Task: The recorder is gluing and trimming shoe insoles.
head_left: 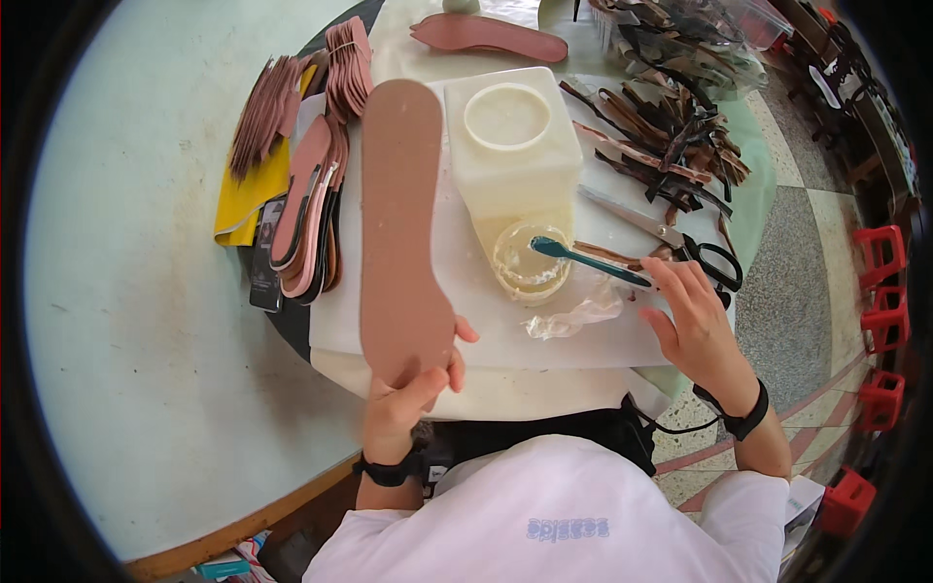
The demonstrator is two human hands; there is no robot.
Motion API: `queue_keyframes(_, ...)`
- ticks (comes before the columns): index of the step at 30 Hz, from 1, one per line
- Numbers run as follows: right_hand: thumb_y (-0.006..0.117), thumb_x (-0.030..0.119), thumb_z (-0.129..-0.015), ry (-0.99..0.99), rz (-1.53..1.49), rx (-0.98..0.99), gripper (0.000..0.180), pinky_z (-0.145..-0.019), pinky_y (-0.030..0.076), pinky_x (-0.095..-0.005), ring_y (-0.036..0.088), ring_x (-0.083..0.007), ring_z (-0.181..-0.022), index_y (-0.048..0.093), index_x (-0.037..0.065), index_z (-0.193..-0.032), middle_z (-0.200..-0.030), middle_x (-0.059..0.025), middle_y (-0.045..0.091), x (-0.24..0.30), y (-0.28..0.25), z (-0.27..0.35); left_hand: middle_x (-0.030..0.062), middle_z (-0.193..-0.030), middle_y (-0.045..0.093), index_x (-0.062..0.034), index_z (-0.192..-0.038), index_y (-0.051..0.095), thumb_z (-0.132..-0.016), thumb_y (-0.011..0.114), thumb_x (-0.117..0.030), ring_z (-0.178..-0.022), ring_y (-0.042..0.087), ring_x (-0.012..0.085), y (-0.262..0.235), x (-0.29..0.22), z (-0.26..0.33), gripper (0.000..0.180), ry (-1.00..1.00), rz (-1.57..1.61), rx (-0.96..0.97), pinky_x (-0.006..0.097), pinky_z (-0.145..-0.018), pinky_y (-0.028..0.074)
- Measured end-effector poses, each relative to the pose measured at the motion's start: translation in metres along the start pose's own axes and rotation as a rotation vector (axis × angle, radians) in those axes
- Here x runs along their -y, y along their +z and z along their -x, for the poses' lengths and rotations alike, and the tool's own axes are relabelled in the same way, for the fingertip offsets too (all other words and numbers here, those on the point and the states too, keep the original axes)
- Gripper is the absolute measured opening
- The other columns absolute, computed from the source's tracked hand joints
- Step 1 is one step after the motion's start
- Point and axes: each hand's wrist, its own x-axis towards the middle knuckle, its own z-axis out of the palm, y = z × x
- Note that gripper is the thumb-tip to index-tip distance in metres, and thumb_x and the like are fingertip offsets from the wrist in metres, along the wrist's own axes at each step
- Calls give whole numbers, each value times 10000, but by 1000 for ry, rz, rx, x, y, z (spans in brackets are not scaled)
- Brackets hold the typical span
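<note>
My left hand (pixel 397 413) grips the heel end of a brownish-pink insole (pixel 400 214), thumb on top and fingers behind it. The insole stands out lengthwise above the table, its broad toe end pointing away from me. My right hand (pixel 708 335) is open, its fingers stretched toward the handle end of a teal brush (pixel 593 260); whether a fingertip touches the handle I cannot tell. The brush head lies over a round tub (pixel 530 287) smeared with whitish paste, likely glue. Behind the tub sits a translucent square plastic container (pixel 515 175) with a round raised ring.
Stacked insoles (pixel 309 209) and bundles of pink pieces (pixel 267 112) lie at the left on a yellow cloth (pixel 238 209). Black-handled scissors (pixel 637 219) and dark leather strips (pixel 671 136) are at the right. Another insole (pixel 486 37) lies at the back. Red stools (pixel 880 321) stand on the floor.
</note>
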Motion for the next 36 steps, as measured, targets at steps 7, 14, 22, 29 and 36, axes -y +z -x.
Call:
queue_keyframes(7, 558, -120, -623, 53, -24, 159, 565, -578, 453, -357, 524, -291, -716, 469, -31, -1174, -892, -137, 466, 19, -17, -7, 124, -1121, 485, -65, -1228, 438, -754, 676, -412, -853, 517, 161, -1, 27, -16, 634, 25, 63, 32, 306, -693, 461)
queue_keyframes(14, 592, -88, -678, 158, 154, 162, 437, -451, 407, -335, 536, -221, -628, 548, -56, -1112, -796, -96, 456, 70, -49, -17, 132, -1159, 433, -58, -1308, 321, -778, 658, -377, -869, 505, 176, -13, 39, -10, 705, -45, 77, 65, 347, -776, 450)
queue_keyframes(22, 588, -2, -714, 121, 356, 233, 388, -411, 370, -293, 518, -182, -617, 549, -89, -1089, -746, -75, 425, 86, -38, -34, 163, -1176, 417, -27, -1318, 299, -824, 615, -229, -832, 502, 171, -7, 35, -11, 620, 29, 104, 37, 326, -789, 426)
queue_keyframes(29, 565, 17, -693, 81, 555, 225, 363, -413, 379, -259, 502, -146, -595, 565, -116, -1030, -751, -69, 449, 95, -26, -49, 148, -1145, 480, 24, -1238, 416, -831, 621, -220, -784, 496, 127, -1, 32, -13, 517, 95, -57, 63, 268, -729, 425)
queue_keyframes(36, 569, 16, -661, 62, 580, 272, 348, -421, 383, -252, 500, -132, -575, 578, -122, -980, -755, -77, 459, 95, -18, -59, 144, -1139, 494, 28, -1231, 418, -866, 586, -239, -759, 494, 121, 1, 30, -13, 482, 75, -76, 85, 247, -690, 418)
